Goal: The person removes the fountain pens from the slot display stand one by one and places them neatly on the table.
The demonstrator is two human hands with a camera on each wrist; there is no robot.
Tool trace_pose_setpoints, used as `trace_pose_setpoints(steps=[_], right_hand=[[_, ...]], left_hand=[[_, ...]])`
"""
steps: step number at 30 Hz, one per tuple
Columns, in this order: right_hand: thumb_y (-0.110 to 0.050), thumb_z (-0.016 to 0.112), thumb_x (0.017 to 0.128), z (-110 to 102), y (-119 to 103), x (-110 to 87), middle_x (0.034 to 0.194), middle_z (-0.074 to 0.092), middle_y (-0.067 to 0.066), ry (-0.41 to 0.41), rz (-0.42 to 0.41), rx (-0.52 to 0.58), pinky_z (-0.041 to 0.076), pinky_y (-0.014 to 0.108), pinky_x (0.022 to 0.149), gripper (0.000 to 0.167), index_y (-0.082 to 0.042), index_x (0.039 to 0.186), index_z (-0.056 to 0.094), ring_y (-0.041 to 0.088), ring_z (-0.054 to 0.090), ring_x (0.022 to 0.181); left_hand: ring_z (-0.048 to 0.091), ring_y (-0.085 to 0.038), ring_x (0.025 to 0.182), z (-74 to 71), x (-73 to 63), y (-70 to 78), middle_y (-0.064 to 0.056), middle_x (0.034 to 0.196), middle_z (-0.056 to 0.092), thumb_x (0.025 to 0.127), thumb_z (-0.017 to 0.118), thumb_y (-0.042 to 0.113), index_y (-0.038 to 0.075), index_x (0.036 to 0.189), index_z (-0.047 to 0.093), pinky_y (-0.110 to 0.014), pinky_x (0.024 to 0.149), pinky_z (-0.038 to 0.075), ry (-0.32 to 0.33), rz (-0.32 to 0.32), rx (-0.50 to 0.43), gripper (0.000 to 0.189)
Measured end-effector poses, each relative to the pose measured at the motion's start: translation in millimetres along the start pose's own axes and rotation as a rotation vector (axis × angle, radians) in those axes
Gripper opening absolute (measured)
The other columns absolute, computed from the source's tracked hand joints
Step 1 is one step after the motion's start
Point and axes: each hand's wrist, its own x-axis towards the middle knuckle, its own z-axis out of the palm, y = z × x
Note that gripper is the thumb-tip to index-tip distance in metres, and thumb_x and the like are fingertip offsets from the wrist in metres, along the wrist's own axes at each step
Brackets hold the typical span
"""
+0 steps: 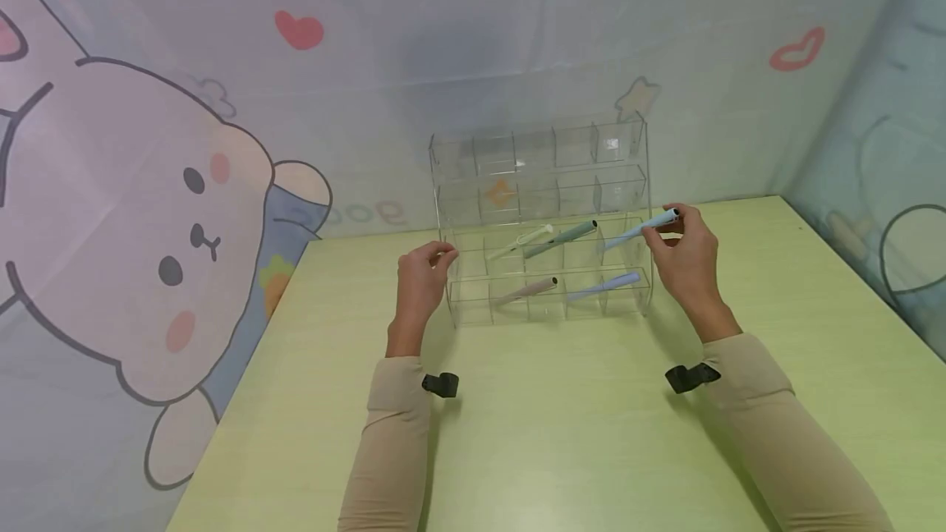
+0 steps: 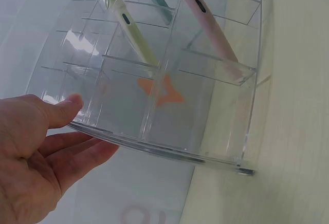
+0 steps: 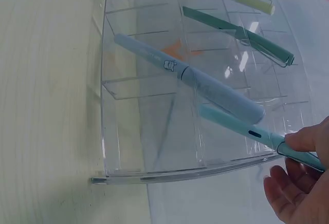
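Note:
A clear tiered pen rack (image 1: 510, 314) with small compartments stands on the table. At its left side, my left hand (image 1: 420, 282) grips the rack's side panel, thumb inside and fingers outside in the left wrist view. My right hand (image 1: 687, 257) pinches a light blue pen (image 3: 241, 126) near its upper end; the pen's lower part slants into a right-hand compartment. In the same tier lean a pale green pen (image 1: 521, 243) and a dark green pen (image 1: 562, 238). The lowest tier holds a pink pen (image 2: 211, 26) and a periwinkle blue pen (image 3: 154, 54).
The pale yellow-green table (image 1: 517, 425) extends in front of the rack and to both sides. Behind it hangs a cloth backdrop (image 1: 384, 89) with hearts and a large cartoon animal (image 1: 148, 212) at the left. Another printed cloth (image 1: 887, 162) hangs on the right.

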Motion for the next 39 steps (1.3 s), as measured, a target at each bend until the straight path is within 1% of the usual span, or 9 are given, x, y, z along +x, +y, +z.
trace_pose_setpoints(steps=[4,7,11,15,19,22,26,29,39], right_hand=[[-0.005,0.066,0.096,0.8,-1.8,-0.4,0.112,0.063,0.025,0.019,-0.028,0.019,0.051,0.045,0.088,0.043,0.008,0.134,0.050,0.036,0.064,0.106],[-0.001,0.066,0.095,-0.2,-3.6,-1.0,0.112,0.063,0.025,0.042,-0.057,0.041,0.051,0.048,0.089,0.043,0.009,0.133,0.051,0.037,0.064,0.106],[0.003,0.067,0.093,-4.8,-9.5,-1.5,0.111,0.063,0.023,0.082,-0.098,0.078,0.053,0.037,0.088,0.042,0.010,0.131,0.052,0.030,0.066,0.103],[0.005,0.066,0.093,-11.9,-19.0,-3.0,0.112,0.063,0.020,0.126,-0.126,0.119,0.050,0.018,0.085,0.041,0.010,0.131,0.052,0.004,0.064,0.097],[0.007,0.066,0.092,-19.8,-30.2,-4.3,0.114,0.062,0.021,0.160,-0.168,0.159,0.048,0.014,0.085,0.042,0.011,0.131,0.052,-0.011,0.059,0.091],[0.007,0.067,0.092,-25.0,-38.5,-5.5,0.112,0.062,0.014,0.171,-0.180,0.179,0.048,0.014,0.085,0.043,0.010,0.132,0.052,-0.010,0.060,0.091],[0.008,0.067,0.092,-30.4,-48.5,-8.7,0.109,0.057,-0.007,0.178,-0.187,0.202,0.048,0.015,0.085,0.045,0.010,0.133,0.051,-0.007,0.061,0.092],[0.010,0.065,0.091,-33.5,-55.9,-11.4,0.108,0.052,-0.017,0.185,-0.211,0.217,0.047,0.016,0.086,0.045,0.011,0.134,0.050,-0.004,0.061,0.093],[0.010,0.067,0.090,-38.9,-74.5,-18.9,0.106,0.055,-0.017,0.176,-0.230,0.264,0.049,0.015,0.085,0.047,0.008,0.134,0.051,0.001,0.063,0.093]], left_hand=[[0.072,-0.033,0.095,-0.9,0.1,0.0,-0.015,0.100,0.075,0.097,0.069,0.015,0.002,0.101,0.077,-0.046,0.078,0.056,-0.005,-0.001,-0.005,0.016],[0.072,-0.033,0.096,-0.7,0.1,-0.3,-0.015,0.101,0.075,0.097,0.068,0.015,0.002,0.101,0.077,-0.045,0.078,0.056,-0.007,-0.004,-0.008,0.016],[0.072,-0.032,0.095,0.1,0.7,-0.3,-0.015,0.100,0.075,0.097,0.069,0.014,0.001,0.101,0.077,-0.045,0.076,0.056,-0.003,0.006,-0.011,0.016],[0.072,-0.033,0.094,0.4,0.7,-0.4,-0.016,0.100,0.075,0.097,0.069,0.013,0.000,0.101,0.077,-0.045,0.077,0.056,-0.003,0.018,-0.007,0.015],[0.072,-0.033,0.095,0.1,0.3,-0.7,-0.016,0.101,0.075,0.097,0.068,0.013,0.001,0.102,0.077,-0.045,0.077,0.057,-0.008,0.017,-0.008,0.016],[0.072,-0.033,0.095,-0.1,0.1,-0.8,-0.016,0.103,0.074,0.097,0.068,0.015,0.001,0.103,0.076,-0.045,0.076,0.057,-0.008,0.011,-0.015,0.017],[0.072,-0.033,0.097,0.4,0.4,-2.2,-0.016,0.105,0.074,0.097,0.068,0.016,0.002,0.104,0.076,-0.045,0.079,0.057,-0.015,-0.005,-0.013,0.017],[0.071,-0.033,0.097,0.7,1.1,-3.0,-0.015,0.105,0.074,0.097,0.068,0.016,0.002,0.104,0.076,-0.045,0.079,0.057,-0.016,-0.007,-0.009,0.017],[0.071,-0.034,0.098,1.7,1.0,-4.5,-0.016,0.104,0.074,0.097,0.068,0.015,0.001,0.104,0.076,-0.046,0.080,0.057,-0.016,0.000,-0.009,0.018]])
